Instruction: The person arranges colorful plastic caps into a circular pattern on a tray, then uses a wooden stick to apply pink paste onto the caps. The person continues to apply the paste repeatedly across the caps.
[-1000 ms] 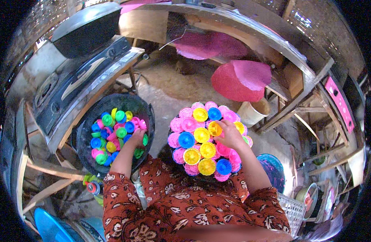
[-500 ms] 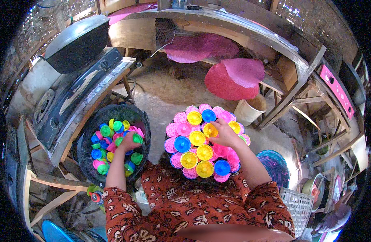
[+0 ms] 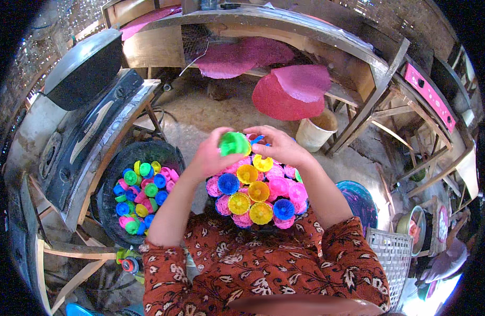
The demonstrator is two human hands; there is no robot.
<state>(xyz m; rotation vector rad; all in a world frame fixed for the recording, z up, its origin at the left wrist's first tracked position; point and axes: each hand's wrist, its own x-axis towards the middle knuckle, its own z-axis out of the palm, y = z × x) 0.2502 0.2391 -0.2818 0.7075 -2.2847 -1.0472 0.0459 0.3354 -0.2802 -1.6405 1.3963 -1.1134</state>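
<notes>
My left hand [image 3: 208, 155] is closed around a bright green ribbed plastic cup [image 3: 234, 144], held above the far left side of a round cluster of plastic cups and pink strand-like nests [image 3: 234, 167]. Close beside it, my right hand [image 3: 282, 145] curves over the far side of the cluster, thumb and fingers apart. Between those fingers shows part of a blue cup [image 3: 259, 140], seemingly still in the cluster. Yellow cups [image 3: 247, 174], another blue cup [image 3: 228, 184] and pink cups [image 3: 278, 186] sit on the nests. My hands hide the cluster's far part.
To the left, a black tub [image 3: 171, 152] holds loose green, blue, pink and yellow cups [image 3: 142, 192]. A black stove [image 3: 89, 124] with a large pan [image 3: 84, 71] stands beyond. Pink sheets [image 3: 292, 92] hang ahead near a white bucket [image 3: 316, 131]. A woven basket [image 3: 387, 255] stands right.
My left hand has left the black tub and risen rightward to the cluster with a green cup. My right hand has shifted from a yellow cup toward the far blue one. The view has shifted slightly.
</notes>
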